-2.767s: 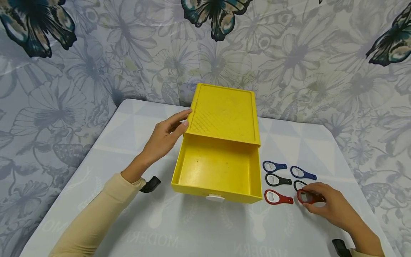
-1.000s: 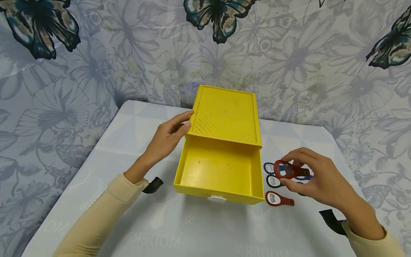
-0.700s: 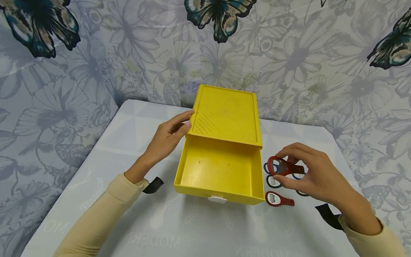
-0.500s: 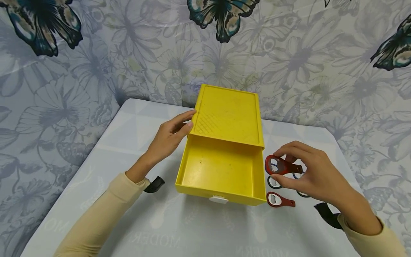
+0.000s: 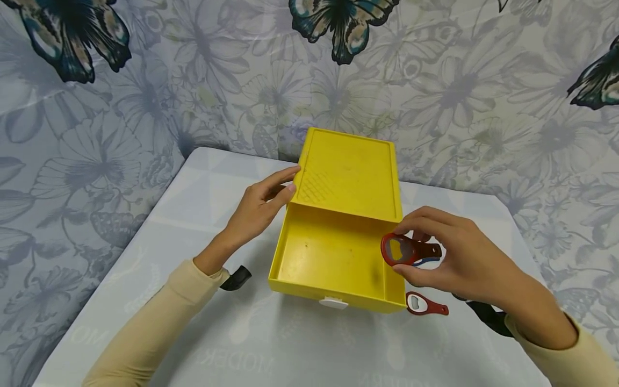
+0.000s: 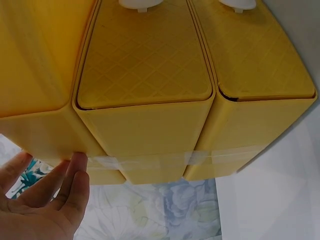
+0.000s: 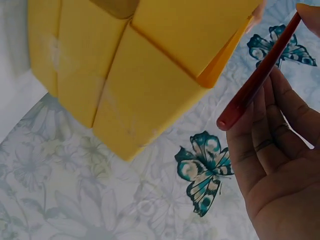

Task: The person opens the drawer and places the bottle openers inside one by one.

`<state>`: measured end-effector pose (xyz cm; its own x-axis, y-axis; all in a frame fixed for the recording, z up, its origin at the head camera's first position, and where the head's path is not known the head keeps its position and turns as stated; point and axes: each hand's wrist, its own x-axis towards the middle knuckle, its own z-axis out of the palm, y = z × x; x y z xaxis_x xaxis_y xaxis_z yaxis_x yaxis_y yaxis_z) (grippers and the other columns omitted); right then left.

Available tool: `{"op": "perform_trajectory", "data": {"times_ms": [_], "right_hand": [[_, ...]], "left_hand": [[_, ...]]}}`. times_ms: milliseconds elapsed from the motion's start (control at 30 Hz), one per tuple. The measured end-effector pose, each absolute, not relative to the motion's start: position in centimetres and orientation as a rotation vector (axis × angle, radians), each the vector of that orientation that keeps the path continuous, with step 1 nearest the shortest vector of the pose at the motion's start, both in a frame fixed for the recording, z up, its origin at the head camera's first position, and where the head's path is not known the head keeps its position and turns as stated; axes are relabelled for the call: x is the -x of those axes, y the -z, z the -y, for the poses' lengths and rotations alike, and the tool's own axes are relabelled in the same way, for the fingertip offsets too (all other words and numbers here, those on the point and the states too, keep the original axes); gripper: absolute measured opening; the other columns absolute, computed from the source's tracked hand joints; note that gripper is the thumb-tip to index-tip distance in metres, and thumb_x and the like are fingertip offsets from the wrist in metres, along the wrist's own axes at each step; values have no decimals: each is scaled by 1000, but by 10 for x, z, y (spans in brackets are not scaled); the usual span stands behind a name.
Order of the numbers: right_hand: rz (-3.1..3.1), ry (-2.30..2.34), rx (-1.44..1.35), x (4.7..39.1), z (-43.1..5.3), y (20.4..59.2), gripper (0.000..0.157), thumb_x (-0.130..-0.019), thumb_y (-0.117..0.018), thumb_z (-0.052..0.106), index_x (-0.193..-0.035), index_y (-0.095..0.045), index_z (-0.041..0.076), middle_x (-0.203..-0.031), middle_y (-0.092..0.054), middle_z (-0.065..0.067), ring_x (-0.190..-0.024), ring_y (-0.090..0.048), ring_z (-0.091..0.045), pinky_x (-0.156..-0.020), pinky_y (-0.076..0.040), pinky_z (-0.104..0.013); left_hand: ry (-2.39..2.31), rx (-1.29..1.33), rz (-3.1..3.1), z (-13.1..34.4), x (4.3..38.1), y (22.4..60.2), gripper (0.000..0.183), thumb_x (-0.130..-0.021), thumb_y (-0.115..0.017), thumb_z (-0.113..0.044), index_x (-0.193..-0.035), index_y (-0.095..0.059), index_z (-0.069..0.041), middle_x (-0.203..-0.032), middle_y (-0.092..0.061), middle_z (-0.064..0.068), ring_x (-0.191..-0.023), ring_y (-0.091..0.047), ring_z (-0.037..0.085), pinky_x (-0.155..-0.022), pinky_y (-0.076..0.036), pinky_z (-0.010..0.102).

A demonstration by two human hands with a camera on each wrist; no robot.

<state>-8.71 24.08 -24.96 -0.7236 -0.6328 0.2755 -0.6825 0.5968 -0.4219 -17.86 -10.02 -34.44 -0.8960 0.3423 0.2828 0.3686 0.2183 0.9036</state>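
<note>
My right hand point(image 5: 454, 252) pinches a red bottle opener point(image 5: 420, 250) between thumb and fingers, its ring end overlapping the right wall of the pulled-out yellow drawer point(image 5: 329, 260). In the right wrist view the opener point(image 7: 260, 75) appears edge-on, with fingers behind it. My left hand point(image 5: 253, 210) touches the left side of the yellow drawer unit point(image 5: 349, 174); its fingers are fairly straight against the wall in the left wrist view. Another red bottle opener point(image 5: 437, 308) lies on the table by the drawer's front right corner. Part of a blue opener point(image 5: 427, 260) shows behind the held one; other openers are hidden.
The unit is a stack of yellow drawers with white knobs point(image 6: 140, 3), and clear tape point(image 6: 220, 156) runs across its side. A white patterned table point(image 5: 193, 333) carries it. Butterfly-print cloth point(image 5: 232, 80) hangs behind.
My right hand has lifted the red bottle opener from the table's right side and carried it left over the other openers to the drawer's right edge. My left hand stays at the unit.
</note>
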Motion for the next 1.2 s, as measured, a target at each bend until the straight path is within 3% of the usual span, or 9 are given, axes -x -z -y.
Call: {"op": "perform_trajectory", "data": {"times_ms": [433, 733, 1200], "right_hand": [[2819, -737, -1206, 96, -211, 242, 35, -78, -88, 23, -105, -66, 20, -99, -60, 13, -77, -58, 0, -66, -57, -17], [2951, -488, -1203, 111, -185, 234, 31, -77, -86, 37, -97, -68, 22, -86, -60, 15, -71, -54, -1, -63, -51, -20], [3067, -243, -1302, 121, -142, 234, 25, -81, -81, 36, -91, -68, 18, -76, -55, 12, -69, -50, -4, -62, -48, -22]], "left_hand": [[1812, 707, 2440, 101, 177, 343, 48, -105, -51, -40, -152, -44, -33, -150, -51, -3, -121, -62, 18, -101, -52, 43], [1820, 703, 2436, 101, 179, 345, 47, -106, -51, -39, -152, -44, -33, -150, -52, -5, -121, -62, 18, -100, -52, 44], [1814, 684, 2450, 101, 178, 344, 46, -105, -51, -40, -151, -45, -35, -147, -54, -5, -120, -63, 18, -101, -52, 45]]}}
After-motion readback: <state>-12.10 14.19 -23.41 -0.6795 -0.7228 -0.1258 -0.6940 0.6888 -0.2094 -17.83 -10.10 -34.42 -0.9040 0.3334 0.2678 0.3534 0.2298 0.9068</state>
